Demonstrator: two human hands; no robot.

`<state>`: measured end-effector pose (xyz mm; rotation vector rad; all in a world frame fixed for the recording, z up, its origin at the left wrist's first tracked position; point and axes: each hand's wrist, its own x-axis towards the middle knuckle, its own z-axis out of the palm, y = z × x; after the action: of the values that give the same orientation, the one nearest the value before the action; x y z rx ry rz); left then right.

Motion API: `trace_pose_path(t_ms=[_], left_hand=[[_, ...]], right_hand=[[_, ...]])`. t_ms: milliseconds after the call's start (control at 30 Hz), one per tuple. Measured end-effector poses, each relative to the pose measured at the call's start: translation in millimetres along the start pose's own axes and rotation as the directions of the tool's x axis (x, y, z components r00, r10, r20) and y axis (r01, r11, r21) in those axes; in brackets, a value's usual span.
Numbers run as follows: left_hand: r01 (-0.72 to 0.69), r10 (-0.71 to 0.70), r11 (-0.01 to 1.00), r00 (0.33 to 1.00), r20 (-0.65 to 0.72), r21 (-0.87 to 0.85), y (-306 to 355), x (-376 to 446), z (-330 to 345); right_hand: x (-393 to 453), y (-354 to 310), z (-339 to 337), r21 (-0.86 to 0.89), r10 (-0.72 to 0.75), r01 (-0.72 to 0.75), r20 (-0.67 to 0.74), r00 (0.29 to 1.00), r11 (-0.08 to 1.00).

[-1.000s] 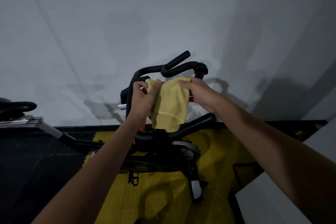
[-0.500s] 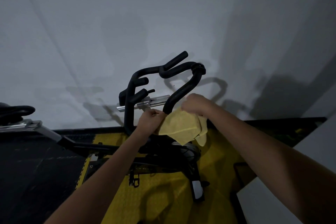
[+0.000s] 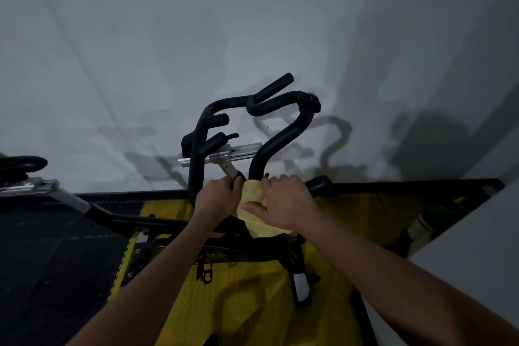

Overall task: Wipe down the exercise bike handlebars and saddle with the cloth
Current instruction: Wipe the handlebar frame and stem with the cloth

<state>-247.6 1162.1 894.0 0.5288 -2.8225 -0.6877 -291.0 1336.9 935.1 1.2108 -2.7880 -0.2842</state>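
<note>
The black handlebars [image 3: 280, 143] of the exercise bike rise in the middle of the view against a grey wall. A yellow cloth [image 3: 252, 194] is wrapped over the near bar at their base. My left hand [image 3: 216, 199] pinches the cloth's left edge. My right hand [image 3: 283, 205] lies over the cloth and curls round it and the bar, thumb stretched across the fabric. The black saddle [image 3: 22, 166] shows at the far left edge, apart from both hands.
The bike frame [image 3: 134, 222] runs from the saddle post to the handlebar stem over a yellow mat [image 3: 252, 303] and black floor tiles [image 3: 50, 261]. A silver slider rail [image 3: 222, 156] sits behind the stem. A pale block [image 3: 471, 275] stands at right.
Both hands carried the cloth down from the upper handlebars to the near bar at the base. The cloth went from hanging open to bunched round the bar.
</note>
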Motion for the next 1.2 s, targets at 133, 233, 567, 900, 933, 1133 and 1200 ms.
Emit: trace_pose_path(t_ms=[133, 233, 567, 900, 933, 1133, 1200], left_hand=[[0.029, -0.037, 0.997, 0.993, 0.109, 0.076, -4.1, 12.9, 3.0], [0.019, -0.022, 0.999, 0.991, 0.131, 0.026, -8.8, 18.6, 1.5], [-0.181, 0.183, 0.982, 0.982, -0.053, 0.049, -25.0, 13.3, 0.1], [0.302, -0.302, 0.952, 0.899, -0.318, -0.051, -22.7, 8.2, 2.2], [0.367, -0.390, 0.921, 0.871, -0.299, -0.132, -21.7, 7.8, 1.3], [0.372, -0.439, 0.887, 0.862, -0.254, -0.273, -15.7, 4.2, -1.8], [0.382, -0.446, 0.885, 0.860, -0.248, -0.268, -14.5, 4.5, -3.8]], right_hand=[[8.0, 6.2, -2.4, 0.009, -0.040, 0.040, 0.066, 0.997, 0.999], [9.2, 10.3, -3.8, 0.017, -0.058, 0.057, 0.061, 0.996, 0.998], [-1.5, 42.6, -18.1, -0.104, -0.104, 0.101, -0.025, 0.994, 0.989], [-3.2, 53.6, -33.6, -0.168, -0.055, 0.066, 0.066, 0.996, 0.984], [-5.5, 44.7, -29.7, -0.133, -0.049, 0.055, 0.049, 0.998, 0.990], [8.2, 12.2, -9.1, -0.075, -0.043, 0.056, 0.168, 0.985, 0.996], [15.2, 1.3, -8.2, -0.056, -0.039, 0.052, 0.220, 0.975, 0.997]])
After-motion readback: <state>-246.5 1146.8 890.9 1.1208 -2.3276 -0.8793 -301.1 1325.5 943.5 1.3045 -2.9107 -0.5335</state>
